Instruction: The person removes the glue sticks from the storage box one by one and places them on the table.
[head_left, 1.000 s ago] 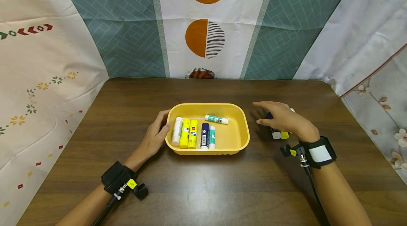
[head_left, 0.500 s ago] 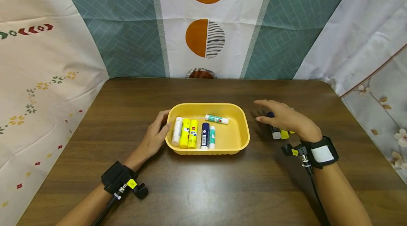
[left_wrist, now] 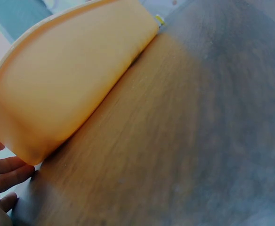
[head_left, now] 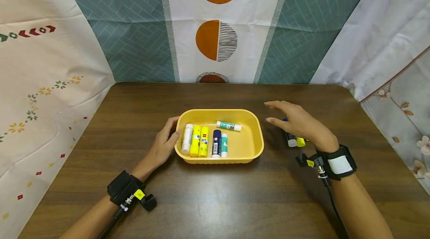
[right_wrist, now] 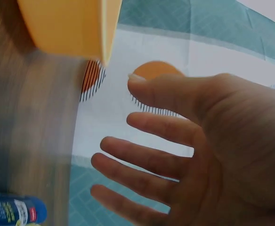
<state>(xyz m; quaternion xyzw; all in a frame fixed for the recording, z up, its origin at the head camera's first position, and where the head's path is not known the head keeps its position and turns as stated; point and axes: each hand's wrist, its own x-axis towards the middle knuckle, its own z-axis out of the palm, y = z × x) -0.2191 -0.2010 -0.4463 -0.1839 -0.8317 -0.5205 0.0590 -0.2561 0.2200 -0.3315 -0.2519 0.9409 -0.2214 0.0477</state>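
Note:
A yellow plastic tray point(head_left: 246, 155) stands mid-table in the head view. Glue sticks lie in it: a white one point(head_left: 187, 139), two yellow ones, a navy one point(head_left: 216, 143) and two small green-and-white ones. My left hand point(head_left: 163, 142) holds the tray's left end, thumb over the rim and fingers along the outside. To the tray's right my right hand point(head_left: 299, 121) hovers, fingers spread, holding nothing. Beneath it lie a navy glue stick point(head_left: 290, 140) and a yellow glue stick point(head_left: 300, 142), partly hidden by the hand. In the right wrist view its palm point(right_wrist: 231, 155) shows bare.
The brown wooden table point(head_left: 215, 201) has rounded far corners. Behind it hangs a patterned curtain point(head_left: 134, 26), with pale printed cloths at both sides. Each wrist wears a black strap with a camera and cable.
My right hand has lifted slightly and shifted a little left and away, its fingers and thumb reaching farther toward the tray. My left hand and the tray have stayed put.

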